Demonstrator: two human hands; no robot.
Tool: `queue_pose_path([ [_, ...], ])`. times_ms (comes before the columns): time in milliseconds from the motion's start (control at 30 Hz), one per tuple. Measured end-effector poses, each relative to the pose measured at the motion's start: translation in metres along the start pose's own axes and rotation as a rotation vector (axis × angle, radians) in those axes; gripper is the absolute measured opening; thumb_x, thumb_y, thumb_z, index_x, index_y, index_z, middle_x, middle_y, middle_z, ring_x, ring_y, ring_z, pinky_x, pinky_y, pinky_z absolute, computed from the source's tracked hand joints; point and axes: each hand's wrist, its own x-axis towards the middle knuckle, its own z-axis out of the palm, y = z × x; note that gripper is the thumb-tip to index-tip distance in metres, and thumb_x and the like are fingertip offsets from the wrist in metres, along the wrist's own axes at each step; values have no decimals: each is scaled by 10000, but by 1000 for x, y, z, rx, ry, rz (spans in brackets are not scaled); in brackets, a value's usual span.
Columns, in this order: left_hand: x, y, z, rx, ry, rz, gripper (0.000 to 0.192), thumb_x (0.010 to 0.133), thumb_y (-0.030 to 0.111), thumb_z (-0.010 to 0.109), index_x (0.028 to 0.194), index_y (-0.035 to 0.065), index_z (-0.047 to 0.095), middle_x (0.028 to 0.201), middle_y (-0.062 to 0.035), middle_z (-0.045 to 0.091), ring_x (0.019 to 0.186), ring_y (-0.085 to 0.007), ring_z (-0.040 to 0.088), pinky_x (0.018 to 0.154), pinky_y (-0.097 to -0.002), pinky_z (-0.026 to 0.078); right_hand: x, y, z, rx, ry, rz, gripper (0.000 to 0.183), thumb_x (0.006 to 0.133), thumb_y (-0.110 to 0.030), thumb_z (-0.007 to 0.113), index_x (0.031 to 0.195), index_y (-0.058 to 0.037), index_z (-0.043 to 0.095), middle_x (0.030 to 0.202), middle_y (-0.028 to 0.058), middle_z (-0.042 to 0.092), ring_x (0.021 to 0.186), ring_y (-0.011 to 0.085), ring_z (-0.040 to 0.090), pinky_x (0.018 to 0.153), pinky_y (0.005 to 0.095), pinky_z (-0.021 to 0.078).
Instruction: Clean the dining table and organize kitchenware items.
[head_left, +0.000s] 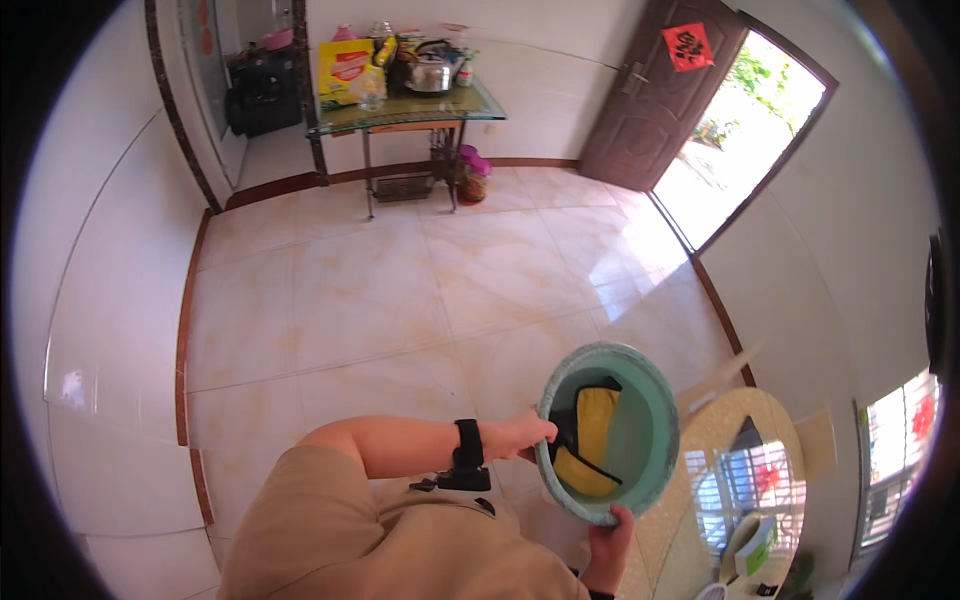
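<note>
A round green plastic basin (660, 450) with a worn, scuffed rim is held up in front of me, tilted so that its inside shows. Inside it lies a folded yellow cloth (598, 420) with black edging; whether there is water around it I cannot tell. My left hand (529, 433) grips the rim on the left, thumb over the edge and the other fingers mostly hidden. At the near rim, my right hand (611, 544) holds on with its thumb against the edge. A black strap (469, 444) is around my left wrist.
At right, beside the basin, stands a round table (739, 405) with a glossy top and a green-and-white box (756, 546). Against the far wall is a glass-topped sewing-machine table (480, 105) bearing a metal kettle (429, 73). A brown door (652, 97) stands ajar. Tiled floor (360, 300) lies between.
</note>
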Motion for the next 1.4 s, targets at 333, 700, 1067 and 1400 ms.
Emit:
queue_pose_path([
  [333, 0, 132, -263, -231, 327, 168, 144, 783, 40, 537, 921, 50, 498, 763, -51, 511, 659, -185, 568, 579, -382, 548, 191, 113, 283, -272, -312, 277, 251, 786, -64, 526, 1028, 2, 533, 911, 113, 604, 738, 248, 602, 584, 383, 512],
  [700, 105, 340, -487, -378, 510, 268, 109, 783, 60, 552, 874, 51, 492, 773, -47, 518, 692, -202, 579, 722, -440, 568, 426, 182, 578, -395, -496, 433, 332, 800, -62, 521, 1126, -4, 503, 1054, 119, 590, 910, 265, 599, 734, 418, 529],
  [1067, 284, 566, -717, -419, 482, 231, 84, 781, 61, 559, 849, 45, 511, 777, -72, 556, 697, -237, 604, 723, -429, 545, 653, 231, 831, -493, -519, 310, 281, 815, -135, 502, 1025, 46, 543, 912, 140, 616, 721, 241, 620, 557, 350, 532],
  [1400, 420, 703, -839, -439, 444, 223, 81, 750, 70, 585, 785, 44, 516, 739, -61, 524, 661, -219, 573, 636, -414, 542, 815, 261, 967, -503, -385, 272, 278, 790, -111, 510, 1027, 30, 539, 853, 111, 602, 690, 223, 623, 571, 353, 542],
])
